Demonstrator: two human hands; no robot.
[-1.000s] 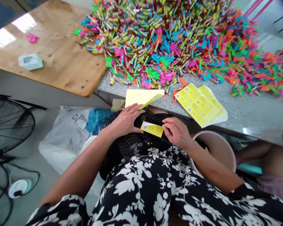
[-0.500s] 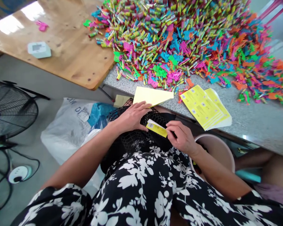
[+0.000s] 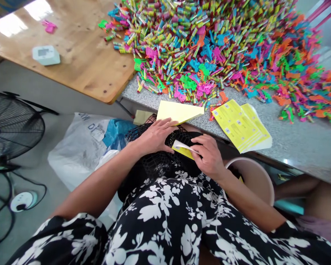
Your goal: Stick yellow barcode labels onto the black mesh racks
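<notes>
My left hand (image 3: 157, 137) lies with its fingers stretched out over the lower edge of a pale yellow folded sheet or stack of paper (image 3: 176, 109). Its thumb tip meets the left end of a small printed yellow label strip (image 3: 184, 150) above my lap. A narrow white strip of paper (image 3: 185, 144) rises from that label, bent upward along its upper side. The fingers of my right hand (image 3: 208, 154) are closed on the right end of the white strip, and they cover the label's right end.
A large pile of colourful plastic toy pieces and small tubes (image 3: 182, 48) covers the stone counter (image 3: 298, 147). Printed yellow sheets (image 3: 237, 125) lie at its front edge. A pinkish bucket (image 3: 256, 180) stands at right, near another person's leg (image 3: 298, 186). A fan (image 3: 13, 129) stands left.
My right hand has shifted slightly up, and the white strip now lifts and bends away from the yellow label. The left hand has stayed nearly still.
</notes>
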